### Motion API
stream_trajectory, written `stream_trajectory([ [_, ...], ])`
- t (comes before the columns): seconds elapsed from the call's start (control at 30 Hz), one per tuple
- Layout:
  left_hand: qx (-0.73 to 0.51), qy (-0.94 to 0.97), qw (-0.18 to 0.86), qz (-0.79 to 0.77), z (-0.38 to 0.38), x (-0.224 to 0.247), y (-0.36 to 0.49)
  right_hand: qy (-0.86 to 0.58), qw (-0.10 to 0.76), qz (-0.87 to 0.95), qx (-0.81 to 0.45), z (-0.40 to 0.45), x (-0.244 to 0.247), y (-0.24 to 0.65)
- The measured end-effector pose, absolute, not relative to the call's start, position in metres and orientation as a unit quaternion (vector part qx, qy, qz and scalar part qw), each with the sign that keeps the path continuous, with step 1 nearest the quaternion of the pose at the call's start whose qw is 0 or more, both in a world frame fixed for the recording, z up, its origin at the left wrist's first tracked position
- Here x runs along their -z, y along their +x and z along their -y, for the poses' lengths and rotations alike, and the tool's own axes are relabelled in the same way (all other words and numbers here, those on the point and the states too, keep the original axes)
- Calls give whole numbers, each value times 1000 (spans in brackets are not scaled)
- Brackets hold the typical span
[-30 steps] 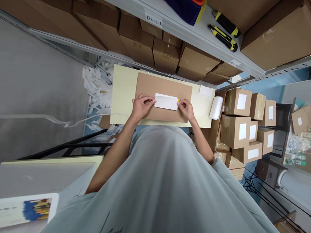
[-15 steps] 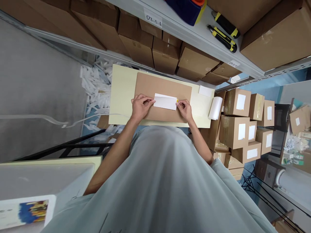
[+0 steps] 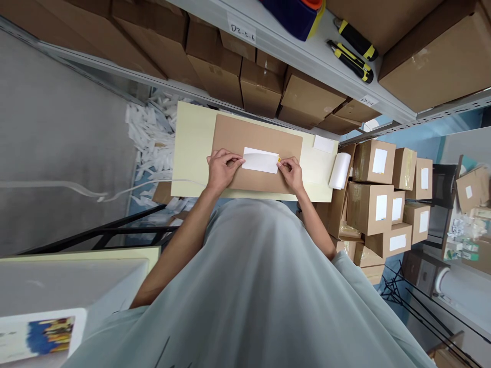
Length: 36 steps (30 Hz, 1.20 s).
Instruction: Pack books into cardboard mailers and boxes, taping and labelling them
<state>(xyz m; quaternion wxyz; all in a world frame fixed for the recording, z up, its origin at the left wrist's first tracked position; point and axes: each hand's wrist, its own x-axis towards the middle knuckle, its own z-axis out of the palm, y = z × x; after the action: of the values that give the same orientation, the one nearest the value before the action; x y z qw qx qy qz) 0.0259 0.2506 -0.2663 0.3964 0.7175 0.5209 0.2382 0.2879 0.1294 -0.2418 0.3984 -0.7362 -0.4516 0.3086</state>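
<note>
A white label (image 3: 261, 160) with a small yellow mark at its right end lies over a flat brown cardboard piece (image 3: 253, 133). My left hand (image 3: 223, 167) pinches the label's left end between thumb and fingers. At the right end, the fingertips of my right hand (image 3: 292, 174) are pinched together on the label's edge. Under the cardboard is a pale yellow board (image 3: 195, 148). Whether the label's underside touches the cardboard all over cannot be made out.
A white roll (image 3: 339, 170) and a white slip (image 3: 324, 143) are at the board's right end. Beyond it runs a shelf (image 3: 284, 48) with boxes and two box cutters (image 3: 351, 61). Stacked labelled boxes (image 3: 370, 207) stand at the right, a black frame (image 3: 103, 232) at the left.
The label lies slightly flatter, its upper and lower edges now lined up more evenly. Both hands have barely moved and keep their pinch.
</note>
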Motion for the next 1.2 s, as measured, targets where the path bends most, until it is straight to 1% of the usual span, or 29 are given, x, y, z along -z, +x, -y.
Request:
stream_trajectory([
  [0.27, -236, 723, 395, -516, -250, 267, 25, -748, 375, 451, -312, -128, 240, 289],
  [0.47, -231, 724, 393, -517, -250, 265, 25, -749, 378, 454, -300, -128, 245, 288],
  [0.8, -217, 732, 329, -556, -242, 258, 40, -801, 321, 445, -238, -136, 252, 276],
  [1.0, -240, 733, 307, -557, -239, 258, 34, -819, 295, 434, -233, -132, 240, 271],
  [1.1, -244, 764, 304, -514, -231, 251, 40, -795, 262, 505, -212, -126, 232, 262],
  [1.2, -186, 844, 324, -384, -217, 246, 60, -741, 190, 608, -213, -127, 230, 246],
])
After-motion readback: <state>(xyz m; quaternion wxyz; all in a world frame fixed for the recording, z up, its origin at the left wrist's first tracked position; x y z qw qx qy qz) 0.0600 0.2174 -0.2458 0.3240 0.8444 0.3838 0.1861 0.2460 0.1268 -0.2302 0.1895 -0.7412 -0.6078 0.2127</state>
